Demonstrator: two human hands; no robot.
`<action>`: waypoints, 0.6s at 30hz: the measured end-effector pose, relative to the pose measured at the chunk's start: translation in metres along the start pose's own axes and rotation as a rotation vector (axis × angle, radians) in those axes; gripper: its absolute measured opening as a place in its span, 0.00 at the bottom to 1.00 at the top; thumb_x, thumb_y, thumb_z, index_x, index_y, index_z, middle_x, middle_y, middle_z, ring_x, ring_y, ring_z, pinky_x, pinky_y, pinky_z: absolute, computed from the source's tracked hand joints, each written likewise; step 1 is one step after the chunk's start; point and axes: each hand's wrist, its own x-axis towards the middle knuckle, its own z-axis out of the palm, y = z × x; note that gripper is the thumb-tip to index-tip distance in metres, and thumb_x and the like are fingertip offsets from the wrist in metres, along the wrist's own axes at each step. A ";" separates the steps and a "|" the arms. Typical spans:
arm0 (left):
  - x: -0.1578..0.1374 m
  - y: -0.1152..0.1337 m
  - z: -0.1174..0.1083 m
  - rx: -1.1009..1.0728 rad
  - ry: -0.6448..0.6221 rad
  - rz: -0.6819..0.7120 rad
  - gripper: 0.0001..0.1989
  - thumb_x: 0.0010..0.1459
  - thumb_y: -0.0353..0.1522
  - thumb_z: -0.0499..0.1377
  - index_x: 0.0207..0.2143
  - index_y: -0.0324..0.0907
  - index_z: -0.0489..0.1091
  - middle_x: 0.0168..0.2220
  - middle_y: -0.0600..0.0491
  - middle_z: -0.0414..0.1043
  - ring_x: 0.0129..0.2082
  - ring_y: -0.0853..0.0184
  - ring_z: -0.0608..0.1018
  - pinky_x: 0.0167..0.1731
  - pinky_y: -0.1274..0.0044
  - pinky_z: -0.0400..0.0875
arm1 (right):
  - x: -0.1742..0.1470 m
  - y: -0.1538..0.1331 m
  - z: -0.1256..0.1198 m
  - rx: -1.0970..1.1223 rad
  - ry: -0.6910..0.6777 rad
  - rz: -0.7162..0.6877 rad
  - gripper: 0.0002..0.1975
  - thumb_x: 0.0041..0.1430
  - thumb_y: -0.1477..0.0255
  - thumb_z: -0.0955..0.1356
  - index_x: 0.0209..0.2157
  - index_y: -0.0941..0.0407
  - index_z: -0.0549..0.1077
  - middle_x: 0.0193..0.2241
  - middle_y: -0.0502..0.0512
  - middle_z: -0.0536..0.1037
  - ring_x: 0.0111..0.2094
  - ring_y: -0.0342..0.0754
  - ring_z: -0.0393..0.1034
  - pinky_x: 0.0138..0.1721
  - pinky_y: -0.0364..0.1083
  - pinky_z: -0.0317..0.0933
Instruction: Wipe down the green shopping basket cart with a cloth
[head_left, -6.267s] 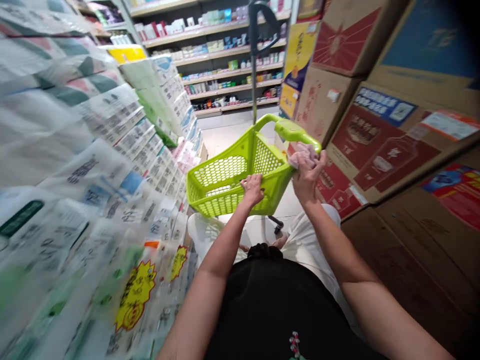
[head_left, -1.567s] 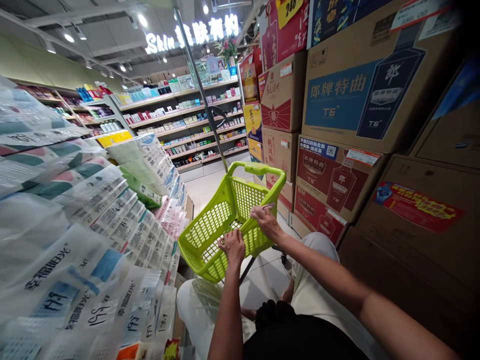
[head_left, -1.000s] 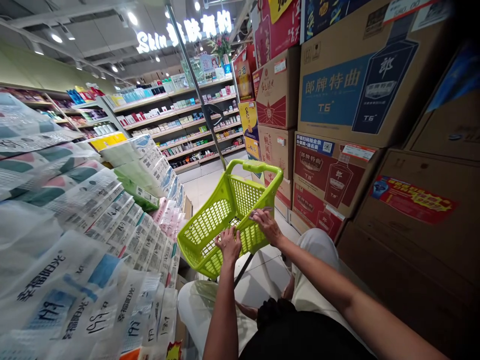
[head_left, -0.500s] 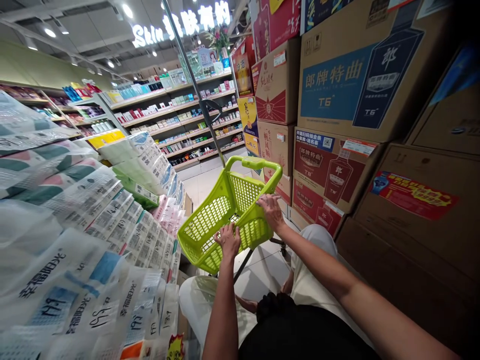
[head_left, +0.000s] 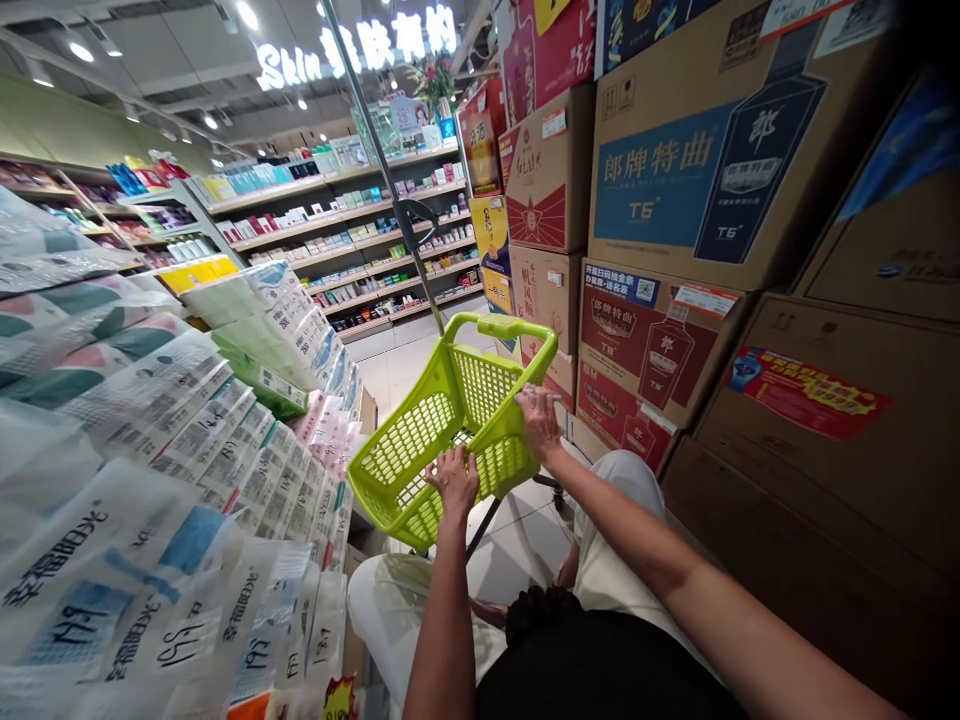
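A lime-green plastic shopping cart [head_left: 405, 450] with a lattice basket stands at an angle in front of me. My left hand [head_left: 454, 482] lies over the basket's near rim, its fingers somewhat spread and bent over to the inner side. Farther right, near the raised handle [head_left: 517, 327], my right hand [head_left: 538, 420] holds the same rim with its fingers curled over. No goods show inside the visible part of the basket. Below it, a dark leg and a caster partly show; my hands and the basket wall hide the rest.
Stacked plastic-wrapped paper packs [head_left: 187, 590] crowd the left side. Cardboard liquor cartons [head_left: 660, 170] rise close on the right. A dark pole [head_left: 382, 160] stands beyond the cart, and shelves of small boxed goods [head_left: 345, 240] line the back. Tiled floor [head_left: 394, 375] lies between.
The view has turned slightly to the right, so the surroundings and cart sit a little farther left. Both hands keep about the same places on the rim.
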 end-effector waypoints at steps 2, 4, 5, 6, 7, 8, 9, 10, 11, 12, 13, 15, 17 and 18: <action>0.000 0.001 0.001 0.006 0.003 0.000 0.15 0.67 0.36 0.49 0.50 0.51 0.72 0.48 0.50 0.77 0.54 0.59 0.70 0.61 0.58 0.48 | -0.017 -0.015 0.005 0.041 -0.041 -0.080 0.28 0.63 0.86 0.57 0.60 0.55 0.70 0.56 0.66 0.69 0.55 0.58 0.61 0.53 0.55 0.63; 0.000 0.000 0.002 0.011 -0.004 0.002 0.15 0.66 0.36 0.50 0.50 0.51 0.72 0.48 0.50 0.77 0.54 0.59 0.70 0.61 0.57 0.48 | -0.029 -0.022 0.009 0.093 -0.077 -0.197 0.29 0.62 0.86 0.59 0.60 0.53 0.70 0.55 0.64 0.70 0.53 0.57 0.63 0.53 0.55 0.64; 0.000 -0.001 0.002 0.014 -0.008 0.004 0.14 0.66 0.36 0.50 0.50 0.50 0.72 0.48 0.50 0.76 0.54 0.59 0.71 0.61 0.57 0.49 | -0.030 -0.020 0.010 0.108 -0.076 -0.234 0.29 0.62 0.86 0.59 0.60 0.53 0.70 0.54 0.63 0.71 0.53 0.56 0.63 0.54 0.55 0.64; 0.001 -0.002 0.002 0.017 -0.010 0.004 0.14 0.66 0.36 0.51 0.50 0.50 0.71 0.48 0.50 0.77 0.54 0.59 0.71 0.61 0.58 0.49 | -0.027 -0.017 0.010 0.111 -0.058 -0.240 0.28 0.62 0.85 0.59 0.60 0.52 0.70 0.54 0.63 0.71 0.52 0.56 0.63 0.54 0.56 0.64; 0.001 -0.002 0.002 0.020 -0.011 0.005 0.14 0.66 0.36 0.51 0.50 0.50 0.71 0.48 0.50 0.77 0.54 0.59 0.71 0.61 0.58 0.49 | -0.022 -0.011 0.008 0.106 -0.026 -0.213 0.28 0.62 0.85 0.59 0.60 0.52 0.70 0.53 0.64 0.71 0.53 0.57 0.63 0.54 0.57 0.64; 0.001 -0.003 0.002 0.023 -0.007 0.007 0.14 0.66 0.36 0.51 0.50 0.50 0.71 0.48 0.51 0.77 0.54 0.59 0.71 0.61 0.58 0.50 | -0.016 -0.006 0.007 0.097 0.010 -0.159 0.28 0.63 0.84 0.58 0.60 0.53 0.70 0.53 0.65 0.70 0.53 0.58 0.63 0.53 0.58 0.64; 0.001 -0.003 0.003 0.025 -0.003 0.008 0.14 0.66 0.36 0.51 0.50 0.50 0.71 0.48 0.51 0.77 0.54 0.59 0.71 0.61 0.58 0.50 | -0.010 -0.002 0.005 0.086 0.043 -0.094 0.27 0.63 0.84 0.58 0.60 0.54 0.70 0.52 0.66 0.70 0.54 0.58 0.62 0.53 0.58 0.64; 0.001 -0.002 0.003 0.025 0.001 0.007 0.14 0.66 0.36 0.51 0.50 0.51 0.71 0.48 0.51 0.77 0.54 0.59 0.71 0.61 0.58 0.50 | -0.006 0.001 0.002 0.080 0.063 -0.036 0.27 0.63 0.84 0.57 0.60 0.55 0.70 0.52 0.67 0.69 0.54 0.59 0.62 0.52 0.58 0.64; 0.001 -0.001 0.003 0.025 0.001 0.006 0.14 0.66 0.36 0.51 0.50 0.51 0.71 0.48 0.51 0.77 0.54 0.59 0.71 0.61 0.58 0.50 | -0.003 0.001 0.000 0.085 0.067 -0.003 0.28 0.62 0.85 0.56 0.60 0.57 0.70 0.52 0.68 0.69 0.53 0.59 0.63 0.52 0.57 0.65; 0.001 0.000 0.003 0.024 -0.001 0.003 0.14 0.65 0.36 0.51 0.50 0.51 0.71 0.49 0.50 0.76 0.54 0.58 0.70 0.61 0.58 0.49 | -0.002 0.001 -0.002 0.105 0.053 -0.003 0.28 0.61 0.85 0.57 0.59 0.57 0.70 0.51 0.68 0.69 0.52 0.58 0.63 0.51 0.56 0.65; 0.000 0.001 0.004 0.023 -0.004 -0.001 0.15 0.65 0.36 0.51 0.51 0.51 0.71 0.49 0.50 0.76 0.54 0.58 0.70 0.61 0.58 0.49 | -0.002 0.000 -0.004 0.139 0.031 -0.026 0.28 0.60 0.85 0.57 0.59 0.56 0.71 0.50 0.67 0.69 0.51 0.57 0.64 0.50 0.55 0.66; -0.001 0.002 0.003 0.024 -0.011 -0.005 0.16 0.65 0.36 0.51 0.52 0.50 0.71 0.50 0.49 0.76 0.55 0.57 0.69 0.61 0.57 0.48 | -0.001 0.001 -0.009 0.217 0.020 -0.067 0.28 0.60 0.85 0.58 0.58 0.54 0.72 0.49 0.64 0.69 0.50 0.56 0.64 0.50 0.53 0.66; -0.002 0.004 0.003 0.026 -0.010 -0.001 0.16 0.65 0.36 0.51 0.53 0.50 0.70 0.50 0.49 0.75 0.55 0.57 0.69 0.61 0.57 0.48 | 0.005 0.006 -0.013 0.254 0.094 -0.019 0.26 0.62 0.82 0.59 0.58 0.53 0.70 0.50 0.64 0.67 0.52 0.56 0.63 0.52 0.55 0.66; -0.002 0.004 0.003 0.024 -0.008 0.001 0.17 0.65 0.36 0.51 0.53 0.50 0.70 0.50 0.49 0.75 0.55 0.57 0.69 0.61 0.57 0.48 | 0.010 0.009 -0.015 0.248 0.127 0.002 0.26 0.63 0.81 0.59 0.60 0.54 0.69 0.50 0.65 0.66 0.53 0.58 0.62 0.53 0.57 0.65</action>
